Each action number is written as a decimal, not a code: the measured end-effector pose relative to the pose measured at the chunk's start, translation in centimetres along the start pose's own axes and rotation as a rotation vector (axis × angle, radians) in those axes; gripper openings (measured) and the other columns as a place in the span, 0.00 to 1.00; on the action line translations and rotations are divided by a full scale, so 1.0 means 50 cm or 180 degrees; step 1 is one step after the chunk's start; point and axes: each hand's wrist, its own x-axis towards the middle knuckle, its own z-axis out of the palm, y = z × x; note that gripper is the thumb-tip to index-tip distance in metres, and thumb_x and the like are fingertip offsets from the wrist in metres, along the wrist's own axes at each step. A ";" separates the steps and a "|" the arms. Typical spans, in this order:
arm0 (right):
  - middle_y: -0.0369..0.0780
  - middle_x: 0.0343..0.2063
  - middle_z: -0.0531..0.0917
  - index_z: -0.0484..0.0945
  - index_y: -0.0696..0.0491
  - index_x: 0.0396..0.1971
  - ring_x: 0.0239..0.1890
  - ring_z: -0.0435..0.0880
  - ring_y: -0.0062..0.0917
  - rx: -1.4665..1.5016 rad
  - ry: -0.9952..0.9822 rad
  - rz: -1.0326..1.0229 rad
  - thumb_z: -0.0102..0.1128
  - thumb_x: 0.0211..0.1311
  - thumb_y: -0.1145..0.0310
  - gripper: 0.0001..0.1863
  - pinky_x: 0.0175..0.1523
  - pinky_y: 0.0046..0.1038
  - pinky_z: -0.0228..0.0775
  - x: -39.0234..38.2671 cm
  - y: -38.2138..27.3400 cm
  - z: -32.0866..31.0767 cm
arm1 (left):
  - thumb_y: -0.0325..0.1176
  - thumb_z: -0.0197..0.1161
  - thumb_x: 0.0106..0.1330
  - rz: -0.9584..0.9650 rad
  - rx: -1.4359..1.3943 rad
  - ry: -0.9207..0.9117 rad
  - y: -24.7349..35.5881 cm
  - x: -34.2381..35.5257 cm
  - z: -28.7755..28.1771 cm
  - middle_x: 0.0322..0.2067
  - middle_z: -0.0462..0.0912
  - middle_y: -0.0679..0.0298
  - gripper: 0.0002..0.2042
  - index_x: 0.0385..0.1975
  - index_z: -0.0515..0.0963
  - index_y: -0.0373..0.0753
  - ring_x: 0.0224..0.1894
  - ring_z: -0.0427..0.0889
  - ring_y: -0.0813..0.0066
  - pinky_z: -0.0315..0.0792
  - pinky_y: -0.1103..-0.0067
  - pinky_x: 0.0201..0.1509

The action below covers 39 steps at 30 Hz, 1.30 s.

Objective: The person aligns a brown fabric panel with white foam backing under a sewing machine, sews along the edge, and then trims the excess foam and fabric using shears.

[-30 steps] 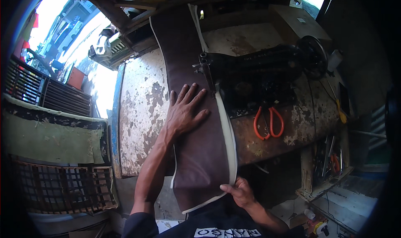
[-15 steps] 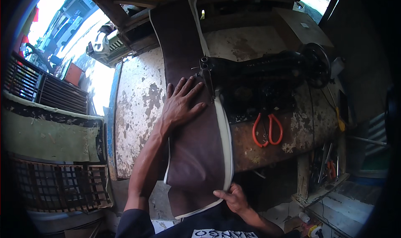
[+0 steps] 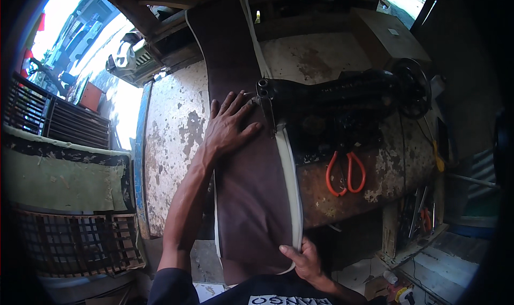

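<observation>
L grip (image 3: 227,131) splayed flat on cloth (image 3: 252,198), nearer m/c (image 3: 332,91); R grip (image 3: 307,261) pinching near R edge; long axis fore–aft.

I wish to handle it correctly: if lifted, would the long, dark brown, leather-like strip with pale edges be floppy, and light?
The strip would probably flop: its near end bends and wrinkles beyond the worn, patchy table. It may be fairly light for its length, since the bare right hand only pinches its edge.
</observation>
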 end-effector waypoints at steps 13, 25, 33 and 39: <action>0.31 0.35 0.86 0.85 0.57 0.43 0.38 0.80 0.12 -0.0089 0.0197 0.0084 0.74 0.68 0.62 0.14 0.46 0.20 0.71 0.018 -0.016 0.015 | 0.66 0.54 0.71 0.0036 -0.0046 0.0116 -0.036 0.051 -0.003 0.80 0.56 0.62 0.36 0.77 0.65 0.59 0.83 0.48 0.57 0.37 0.49 0.84; 0.32 0.39 0.85 0.81 0.58 0.49 0.40 0.80 0.14 -0.0699 -0.0150 0.0155 0.72 0.69 0.66 0.15 0.49 0.20 0.74 -0.019 -0.022 -0.012 | 0.66 0.51 0.72 0.0228 -0.0124 0.0265 -0.075 0.086 0.014 0.80 0.56 0.62 0.36 0.77 0.63 0.60 0.83 0.49 0.58 0.37 0.47 0.84; 0.32 0.38 0.87 0.84 0.59 0.48 0.39 0.81 0.14 -0.1140 -0.0044 0.0223 0.77 0.65 0.61 0.21 0.47 0.22 0.75 -0.011 0.011 -0.028 | 0.57 0.43 0.80 0.0491 0.0158 -0.0357 0.073 -0.145 -0.020 0.81 0.50 0.55 0.34 0.81 0.55 0.49 0.83 0.44 0.48 0.35 0.50 0.84; 0.36 0.44 0.88 0.82 0.60 0.54 0.45 0.83 0.17 -0.0624 -0.0271 0.0448 0.77 0.64 0.63 0.24 0.54 0.24 0.75 -0.060 -0.029 -0.027 | 0.65 0.41 0.78 0.1297 0.0092 -0.0549 0.126 -0.320 -0.018 0.81 0.52 0.63 0.33 0.80 0.58 0.60 0.83 0.45 0.53 0.34 0.48 0.84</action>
